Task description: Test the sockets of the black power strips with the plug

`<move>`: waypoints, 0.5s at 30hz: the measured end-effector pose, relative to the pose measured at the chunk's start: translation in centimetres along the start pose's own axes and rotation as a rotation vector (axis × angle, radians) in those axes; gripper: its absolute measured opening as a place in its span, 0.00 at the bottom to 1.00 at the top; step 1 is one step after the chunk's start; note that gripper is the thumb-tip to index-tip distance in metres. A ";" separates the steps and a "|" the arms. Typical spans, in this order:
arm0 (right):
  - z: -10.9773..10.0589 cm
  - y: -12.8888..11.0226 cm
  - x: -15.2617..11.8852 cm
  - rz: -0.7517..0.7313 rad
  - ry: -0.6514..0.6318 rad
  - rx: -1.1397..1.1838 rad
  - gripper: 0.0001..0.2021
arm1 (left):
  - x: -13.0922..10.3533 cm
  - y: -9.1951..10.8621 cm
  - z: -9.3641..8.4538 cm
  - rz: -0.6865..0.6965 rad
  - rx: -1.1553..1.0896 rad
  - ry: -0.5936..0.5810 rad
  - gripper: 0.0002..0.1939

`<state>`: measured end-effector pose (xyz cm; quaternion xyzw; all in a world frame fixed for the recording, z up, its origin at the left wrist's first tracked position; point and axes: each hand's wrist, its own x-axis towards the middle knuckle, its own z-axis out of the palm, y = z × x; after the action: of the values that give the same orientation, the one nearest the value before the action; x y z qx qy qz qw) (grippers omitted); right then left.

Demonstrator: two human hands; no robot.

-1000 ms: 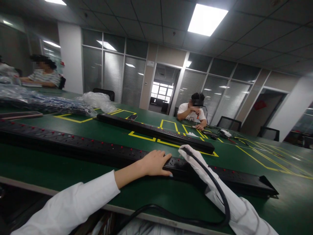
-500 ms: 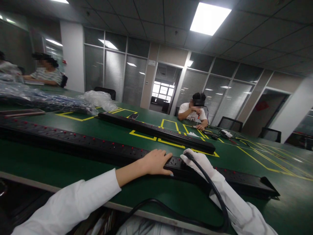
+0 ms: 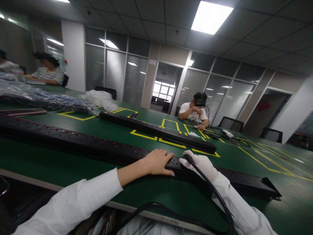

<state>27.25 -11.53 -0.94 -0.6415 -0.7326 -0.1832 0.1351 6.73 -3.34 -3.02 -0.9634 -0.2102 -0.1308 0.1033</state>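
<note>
A long black power strip [image 3: 102, 141] with red buttons and sockets lies slantwise along the near side of the table. Bare, my left hand [image 3: 157, 162] lies across it, fingers over the far edge and thumb along the near side, gripping it. Just to the right, my right hand [image 3: 201, 164], in a white dotted glove, is closed around a black plug [image 3: 187, 158] at the strip's sockets. How deep the plug sits is hidden by the glove. Its thick black cable [image 3: 221, 199] runs over my right forearm and loops below the table edge.
A second black power strip [image 3: 156, 130] lies farther back on the green table [image 3: 288, 189], amid yellow tape outlines. Clear plastic wrapping [image 3: 49, 98] and a phone [image 3: 23, 111] are at left. Across the table sits a person [image 3: 193, 112] beside cables; others sit far left.
My right hand with the plug has sunk slightly lower against the power strip. My left hand keeps its hold on the strip. The view has shifted a little.
</note>
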 end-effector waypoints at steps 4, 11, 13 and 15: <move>-0.3 -0.4 -0.4 -0.023 0.006 -0.003 0.16 | 0.0 0.1 0.2 -0.012 -0.003 0.020 0.38; -0.4 -1.1 -0.6 -0.095 0.007 0.080 0.15 | 0.1 0.1 0.2 -0.016 -0.005 0.035 0.38; -0.5 -1.1 -0.8 -0.095 0.009 0.075 0.16 | 0.1 0.1 0.2 -0.014 0.004 0.036 0.38; -0.5 -1.1 -0.8 -0.093 0.012 0.059 0.16 | 0.1 0.2 0.2 -0.010 0.010 0.037 0.38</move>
<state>26.27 -12.61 -0.99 -0.6012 -0.7660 -0.1714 0.1497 6.89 -3.41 -3.21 -0.9592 -0.2136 -0.1479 0.1111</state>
